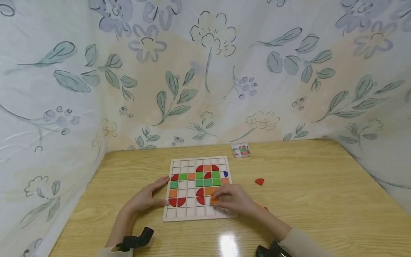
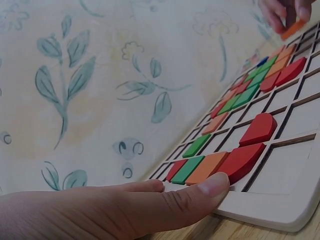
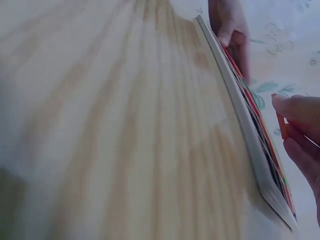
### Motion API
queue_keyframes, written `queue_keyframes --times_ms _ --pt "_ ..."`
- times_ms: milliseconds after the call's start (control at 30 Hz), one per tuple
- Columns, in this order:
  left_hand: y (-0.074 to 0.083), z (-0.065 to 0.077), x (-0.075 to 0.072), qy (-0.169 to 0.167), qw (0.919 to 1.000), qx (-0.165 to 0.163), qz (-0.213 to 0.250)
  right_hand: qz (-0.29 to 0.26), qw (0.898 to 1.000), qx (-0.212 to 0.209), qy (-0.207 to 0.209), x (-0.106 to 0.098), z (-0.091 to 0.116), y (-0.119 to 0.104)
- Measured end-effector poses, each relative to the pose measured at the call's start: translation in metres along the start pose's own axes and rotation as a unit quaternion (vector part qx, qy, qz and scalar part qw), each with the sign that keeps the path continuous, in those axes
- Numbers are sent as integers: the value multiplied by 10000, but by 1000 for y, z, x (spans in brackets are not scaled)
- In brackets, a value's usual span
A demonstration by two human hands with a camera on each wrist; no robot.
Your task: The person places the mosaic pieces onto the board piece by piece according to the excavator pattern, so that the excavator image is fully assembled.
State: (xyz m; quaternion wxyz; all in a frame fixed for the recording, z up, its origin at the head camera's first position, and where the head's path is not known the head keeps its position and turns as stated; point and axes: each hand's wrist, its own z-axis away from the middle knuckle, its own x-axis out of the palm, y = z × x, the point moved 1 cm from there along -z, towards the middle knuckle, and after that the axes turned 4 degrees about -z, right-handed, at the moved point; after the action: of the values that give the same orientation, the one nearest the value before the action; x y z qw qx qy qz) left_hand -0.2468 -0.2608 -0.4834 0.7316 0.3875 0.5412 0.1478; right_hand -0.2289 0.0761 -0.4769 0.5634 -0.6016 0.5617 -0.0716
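A white grid board (image 1: pixel 191 211) lies on the table, with red rounded pieces and green and orange squares in its cells. My left hand (image 1: pixel 144 197) rests at the board's left edge, its thumb and fingers extended. In the left wrist view the thumb (image 2: pixel 215 185) lies against the rim beside a red piece (image 2: pixel 242 162). Over the lower right cells, my right hand (image 1: pixel 236 201) pinches an orange tile (image 1: pixel 213 201) between thumb and fingers. The right wrist view shows this orange tile (image 3: pixel 281 122) held apart from the board. A blue piece (image 1: pixel 225 174) sits near the right edge.
Right of the board lies a loose red quarter-round piece (image 1: pixel 259 181). Another red piece (image 1: pixel 265 208) shows partly behind the right forearm. A small patterned card (image 1: pixel 240 150) lies at the back of the table, before a floral cloth (image 1: pixel 205 89).
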Motion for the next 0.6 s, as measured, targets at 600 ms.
queue_keyframes --times_ms 600 --pt "3 1 0 11 10000 77 31 783 9948 -529 -392 14 -12 1"
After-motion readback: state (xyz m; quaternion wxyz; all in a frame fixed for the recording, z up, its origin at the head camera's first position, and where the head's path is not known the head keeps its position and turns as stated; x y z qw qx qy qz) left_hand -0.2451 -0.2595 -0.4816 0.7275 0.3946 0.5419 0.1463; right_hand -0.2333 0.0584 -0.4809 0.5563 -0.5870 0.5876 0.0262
